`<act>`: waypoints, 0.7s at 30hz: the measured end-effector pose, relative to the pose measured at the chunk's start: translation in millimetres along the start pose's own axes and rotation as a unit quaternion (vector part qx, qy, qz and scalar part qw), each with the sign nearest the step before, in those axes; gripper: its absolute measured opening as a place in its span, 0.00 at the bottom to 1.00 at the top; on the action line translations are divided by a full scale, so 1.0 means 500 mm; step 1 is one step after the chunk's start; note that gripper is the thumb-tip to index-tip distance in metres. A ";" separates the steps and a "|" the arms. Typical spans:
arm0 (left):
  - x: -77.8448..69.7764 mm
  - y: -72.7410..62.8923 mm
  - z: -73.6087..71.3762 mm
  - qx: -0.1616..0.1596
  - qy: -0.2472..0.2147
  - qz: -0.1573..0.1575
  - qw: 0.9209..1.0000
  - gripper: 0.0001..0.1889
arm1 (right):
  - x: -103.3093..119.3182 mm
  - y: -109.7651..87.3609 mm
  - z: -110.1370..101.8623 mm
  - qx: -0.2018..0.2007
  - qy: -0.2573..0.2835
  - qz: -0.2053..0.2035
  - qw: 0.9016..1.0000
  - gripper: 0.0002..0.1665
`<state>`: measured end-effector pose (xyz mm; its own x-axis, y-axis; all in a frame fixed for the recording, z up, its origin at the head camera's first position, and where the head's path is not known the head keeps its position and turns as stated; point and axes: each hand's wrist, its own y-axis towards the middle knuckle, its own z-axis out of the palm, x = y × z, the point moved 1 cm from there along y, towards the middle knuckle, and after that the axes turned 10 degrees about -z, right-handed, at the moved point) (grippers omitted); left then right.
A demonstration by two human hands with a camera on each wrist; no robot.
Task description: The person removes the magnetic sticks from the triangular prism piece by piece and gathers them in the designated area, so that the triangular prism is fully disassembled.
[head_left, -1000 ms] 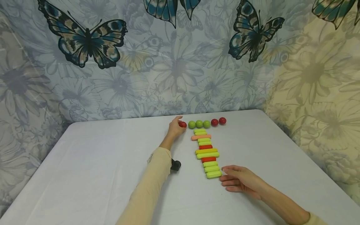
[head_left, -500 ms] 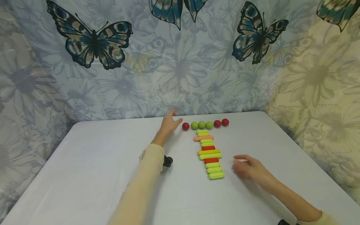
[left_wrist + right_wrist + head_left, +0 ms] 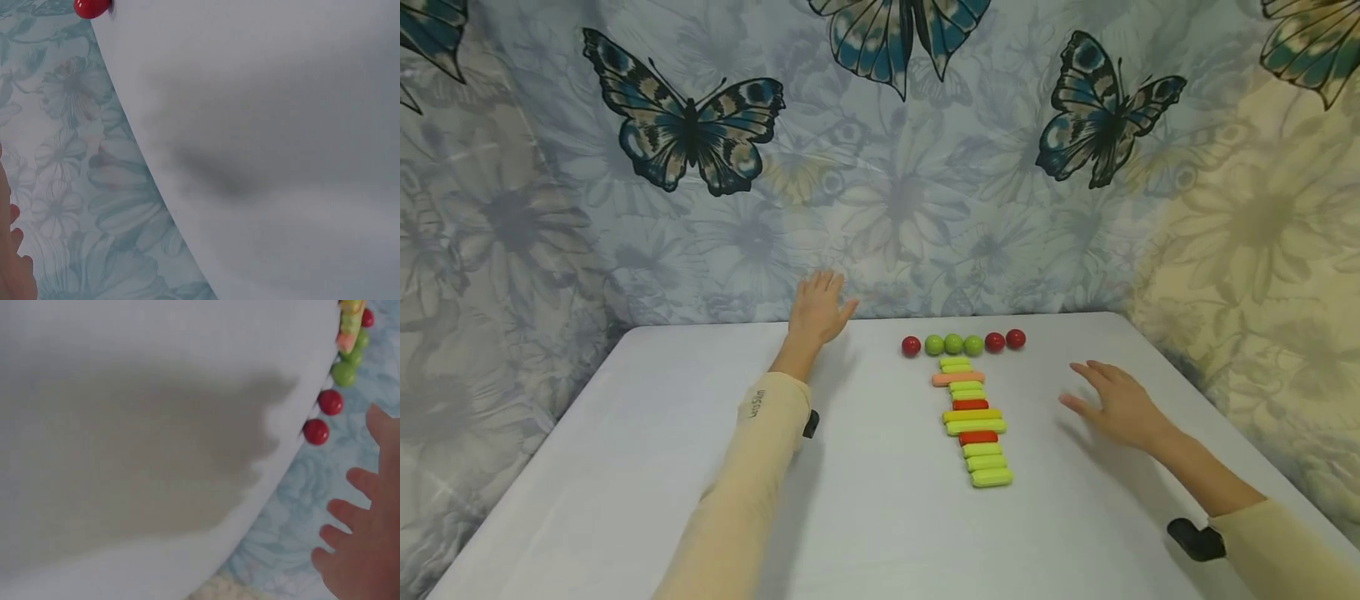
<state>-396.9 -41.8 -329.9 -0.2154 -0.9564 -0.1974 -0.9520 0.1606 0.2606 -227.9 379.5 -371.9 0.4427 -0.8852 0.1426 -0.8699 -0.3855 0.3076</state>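
A row of small balls runs along the far side of the table: a red ball (image 3: 911, 346) at its left end, green balls (image 3: 953, 343) in the middle, red balls (image 3: 1016, 338) at the right. Below it a column of short sticks (image 3: 973, 427) in yellow-green, red, yellow and orange comes towards me. My left hand (image 3: 820, 310), fingers spread, hovers left of the row and holds nothing. To the right of the column my right hand (image 3: 1118, 406) is raised off the table with its fingers apart. Neither hand touches a ball or stick.
The white table (image 3: 625, 467) ends at a cloth backdrop (image 3: 880, 208) printed with butterflies and flowers. Dark wrist devices show under both sleeves, one black piece (image 3: 1197, 540) near the right cuff.
My left hand has let go of the leftmost red ball and moved left. My right hand has moved away from the sticks, to the right and farther back. The view has shifted slightly.
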 end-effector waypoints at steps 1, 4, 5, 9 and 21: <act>0.005 0.004 -0.003 0.006 0.004 0.000 1.000 0.33 | -0.011 0.005 -0.001 -0.001 -0.029 -0.006 1.000 0.37; 0.021 0.008 -0.015 0.004 0.022 0.000 1.000 0.34 | -0.041 0.023 -0.007 0.013 -0.097 -0.010 0.995 0.37; 0.027 0.009 -0.021 0.003 0.030 -0.002 1.000 0.34 | -0.051 0.030 -0.010 0.024 -0.115 -0.007 0.993 0.37; 0.044 0.009 -0.043 -0.006 0.050 -0.018 0.999 0.35 | -0.097 0.057 -0.033 0.061 -0.154 0.023 0.986 0.38; 0.051 0.006 -0.082 -0.015 0.100 -0.049 0.994 0.38 | -0.152 0.129 -0.120 0.029 -0.136 0.115 0.984 0.44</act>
